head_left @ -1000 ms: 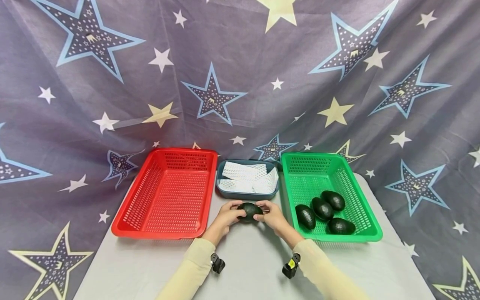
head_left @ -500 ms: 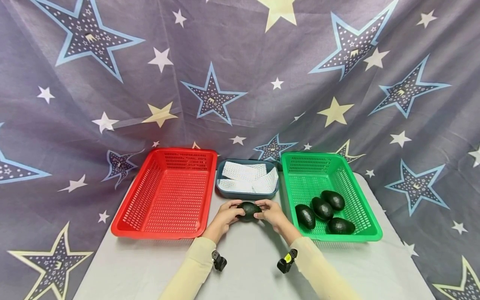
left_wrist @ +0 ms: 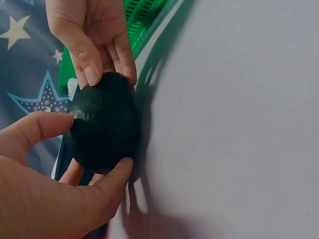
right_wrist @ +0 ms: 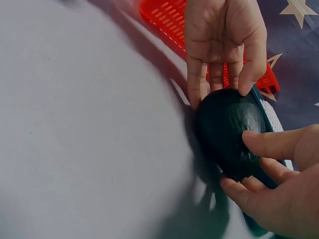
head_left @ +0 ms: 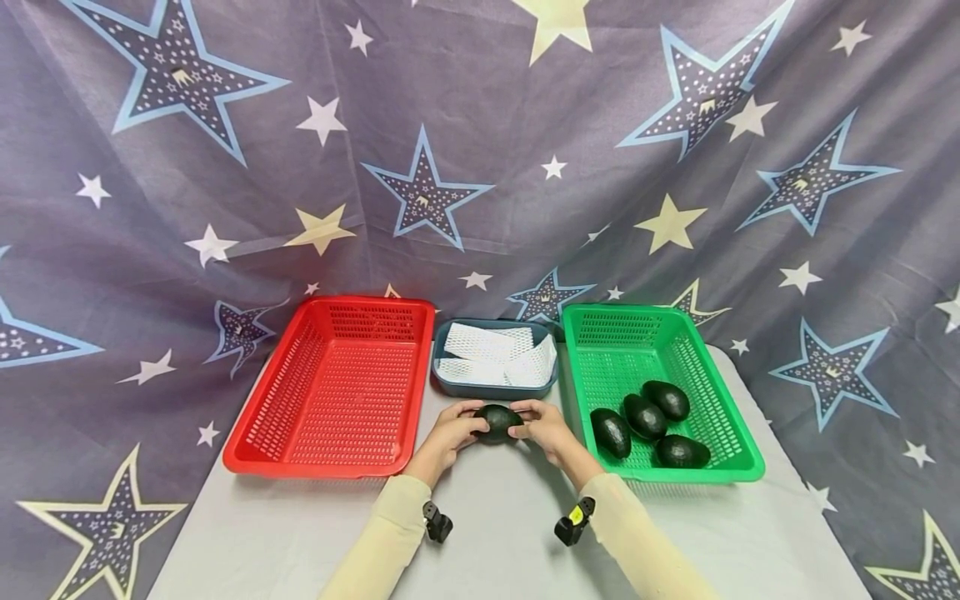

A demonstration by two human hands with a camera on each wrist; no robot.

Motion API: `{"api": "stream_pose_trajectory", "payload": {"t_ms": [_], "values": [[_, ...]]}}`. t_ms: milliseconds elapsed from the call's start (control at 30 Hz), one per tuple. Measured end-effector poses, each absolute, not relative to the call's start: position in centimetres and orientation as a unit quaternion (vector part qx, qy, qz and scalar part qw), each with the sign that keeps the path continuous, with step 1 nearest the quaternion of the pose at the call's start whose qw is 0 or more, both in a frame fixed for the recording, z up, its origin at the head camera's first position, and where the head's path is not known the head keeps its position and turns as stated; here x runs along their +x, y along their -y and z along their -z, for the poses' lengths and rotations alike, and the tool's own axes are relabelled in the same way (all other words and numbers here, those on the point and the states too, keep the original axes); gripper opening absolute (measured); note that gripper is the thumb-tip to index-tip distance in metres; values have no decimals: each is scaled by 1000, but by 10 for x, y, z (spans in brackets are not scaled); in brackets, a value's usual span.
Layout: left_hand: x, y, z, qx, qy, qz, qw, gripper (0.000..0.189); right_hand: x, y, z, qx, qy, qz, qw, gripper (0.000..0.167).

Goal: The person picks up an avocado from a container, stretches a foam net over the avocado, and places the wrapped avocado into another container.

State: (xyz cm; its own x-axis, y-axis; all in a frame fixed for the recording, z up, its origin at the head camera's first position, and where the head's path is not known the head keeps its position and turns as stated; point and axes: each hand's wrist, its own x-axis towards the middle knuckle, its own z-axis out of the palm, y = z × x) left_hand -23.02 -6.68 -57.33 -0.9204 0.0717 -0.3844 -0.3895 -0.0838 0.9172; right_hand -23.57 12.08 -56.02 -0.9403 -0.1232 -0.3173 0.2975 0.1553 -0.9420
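Observation:
A dark green avocado (head_left: 498,424) is held between both hands, low over the middle of the table. My left hand (head_left: 452,430) pinches its left end with thumb and fingers. At the opposite end, my right hand (head_left: 546,428) grips it the same way. In the left wrist view the avocado (left_wrist: 103,123) has a glossy, slightly bumpy skin, with fingertips of both hands on it. The right wrist view shows the avocado (right_wrist: 230,132) with its narrower end towards the right hand. Whether it touches the tabletop, I cannot tell.
A red basket (head_left: 414,400) stands at left. Right of it is a green basket (head_left: 738,446) holding several avocados (head_left: 643,417). Between them, behind my hands, a dark blue tub (head_left: 491,392) contains white foam net sleeves (head_left: 487,346). A starry cloth (head_left: 480,167) hangs behind the table (head_left: 495,542).
Over the last second the avocado shifted very slightly left in both hands, and the right wrist turned a little inward. From half a second ago to now, almost nothing moved.

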Motion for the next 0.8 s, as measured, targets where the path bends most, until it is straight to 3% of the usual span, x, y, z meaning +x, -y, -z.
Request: {"api": "stream_pose_trajectory", "payload": {"t_ms": [233,800], "values": [[-229,68,572,-130,-659,-724,154,61,-233,-122,559,31,-740,653,160,42],[-228,67,572,-140,-662,-721,152,59,-229,-115,553,61,-761,628,150,46]]}}
